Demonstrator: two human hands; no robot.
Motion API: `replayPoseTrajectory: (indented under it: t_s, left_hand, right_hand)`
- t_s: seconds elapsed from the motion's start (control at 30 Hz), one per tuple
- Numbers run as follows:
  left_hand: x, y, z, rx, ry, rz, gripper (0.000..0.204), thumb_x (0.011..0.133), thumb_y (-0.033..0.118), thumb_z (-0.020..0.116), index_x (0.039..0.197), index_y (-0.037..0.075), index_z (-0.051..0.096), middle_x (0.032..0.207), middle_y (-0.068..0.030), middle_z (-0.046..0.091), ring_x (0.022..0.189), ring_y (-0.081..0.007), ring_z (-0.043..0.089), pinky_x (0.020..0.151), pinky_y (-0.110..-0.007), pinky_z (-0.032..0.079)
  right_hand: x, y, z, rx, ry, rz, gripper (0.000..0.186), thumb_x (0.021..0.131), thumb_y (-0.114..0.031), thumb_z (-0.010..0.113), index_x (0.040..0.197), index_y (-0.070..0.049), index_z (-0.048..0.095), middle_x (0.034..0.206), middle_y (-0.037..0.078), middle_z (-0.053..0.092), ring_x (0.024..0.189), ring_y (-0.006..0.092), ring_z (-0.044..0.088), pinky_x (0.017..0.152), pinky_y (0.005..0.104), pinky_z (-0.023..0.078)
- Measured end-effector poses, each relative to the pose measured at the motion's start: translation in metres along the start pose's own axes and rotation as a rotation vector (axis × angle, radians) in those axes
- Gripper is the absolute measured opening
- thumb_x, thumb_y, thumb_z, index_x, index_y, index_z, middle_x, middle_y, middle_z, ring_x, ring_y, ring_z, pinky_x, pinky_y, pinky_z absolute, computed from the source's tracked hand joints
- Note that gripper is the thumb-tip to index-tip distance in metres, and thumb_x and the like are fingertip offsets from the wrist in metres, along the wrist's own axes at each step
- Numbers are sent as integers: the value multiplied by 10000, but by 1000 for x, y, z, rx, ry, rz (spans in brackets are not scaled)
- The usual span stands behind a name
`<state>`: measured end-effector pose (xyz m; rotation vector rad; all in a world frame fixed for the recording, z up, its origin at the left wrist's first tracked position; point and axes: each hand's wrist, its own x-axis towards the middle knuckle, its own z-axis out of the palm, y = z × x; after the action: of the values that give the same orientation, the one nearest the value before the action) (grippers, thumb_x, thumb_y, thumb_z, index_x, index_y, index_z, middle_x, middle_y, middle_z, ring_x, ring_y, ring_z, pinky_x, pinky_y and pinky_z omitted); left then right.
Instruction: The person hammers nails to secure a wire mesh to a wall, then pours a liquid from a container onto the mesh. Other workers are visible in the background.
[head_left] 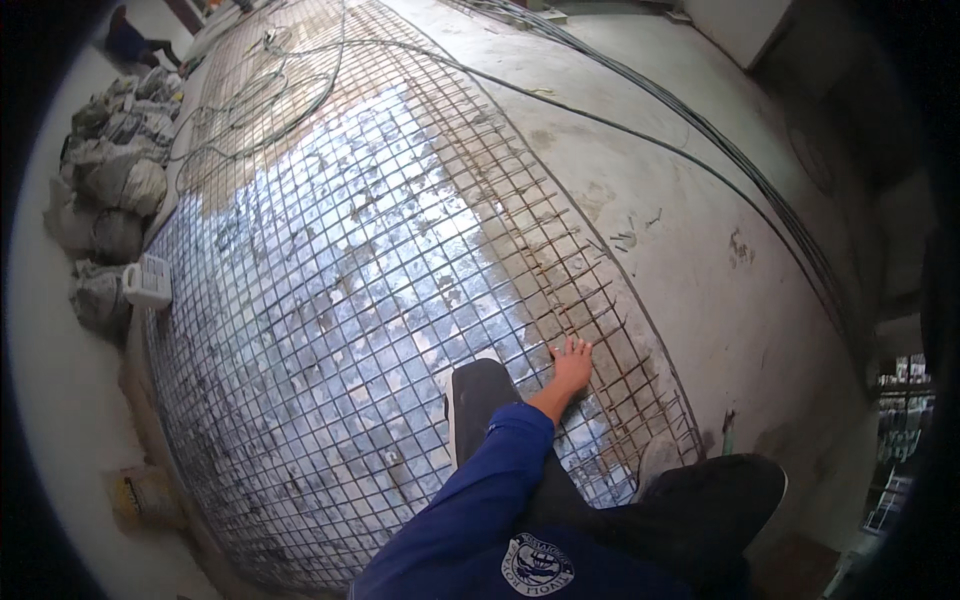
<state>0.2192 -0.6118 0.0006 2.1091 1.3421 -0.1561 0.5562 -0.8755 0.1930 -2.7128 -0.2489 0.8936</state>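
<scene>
My left hand [572, 366], at the end of a blue sleeve [490, 450], rests on the edge of a steel rebar mesh [350, 370]. Its fingers are stretched out and slightly apart on the rusty bars, and I see nothing held in it. Brown rusted bars [540, 255] overlap along this side of the mesh, with short ends sticking out toward the concrete. By my right knee [755, 490] a thin green-handled tool [728, 432] stands out; its kind is unclear. My right hand does not show.
Shiny silvery sheeting [350, 220] lies beneath the mesh. Filled sacks [120, 175] line the left wall beside a white jerrycan [148, 282]. A yellowish bag [145, 497] sits lower left. Dark cables [640, 135] cross the concrete floor [690, 270]. Another person [135, 42] is far left.
</scene>
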Motion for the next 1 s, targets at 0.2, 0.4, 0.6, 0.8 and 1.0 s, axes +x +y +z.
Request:
replayPoseTrajectory:
  t_s: [0.2,0.4,0.6,0.8,1.0]
  left_hand:
    - [9,-9,-5,48,-10,35,492,971,245,407,1454,149,382,1541,-40,348,1437,-294,289,1040,-749,230]
    - [18,-15,-4,-9,-91,36,503,973,281,418,1462,172,375,1556,-7,328,1444,-269,282,1043,-745,221]
    - [23,-14,6,61,41,72,488,921,276,519,1393,166,465,1472,-21,438,1387,-265,366,1034,-735,241]
    - [34,-11,-3,38,-38,30,394,905,291,535,1266,138,568,1340,-54,545,1303,-292,451,1028,-700,272]
    - [10,-24,-27,-74,-95,63,529,871,177,577,1389,140,478,1327,-98,562,1286,-327,473,1010,-722,279]
  right_hand:
    - [-55,22,-11,-64,-13,-45,582,868,-268,672,1368,-33,490,1241,218,605,1015,367,629,905,457,487]
    - [-87,26,-11,-108,-73,-92,592,867,-256,671,1380,-33,476,1251,213,601,1030,361,624,910,449,486]
    - [-98,-4,5,-180,-193,-160,603,866,-243,669,1393,-33,462,1261,208,596,1045,355,620,916,440,486]
    - [-81,-55,45,-272,-334,-229,615,865,-231,667,1405,-33,448,1272,203,592,1060,349,616,921,432,485]
    - [-50,-85,77,-326,-471,-251,627,865,-219,666,1417,-34,435,1282,199,588,1076,344,611,927,424,485]
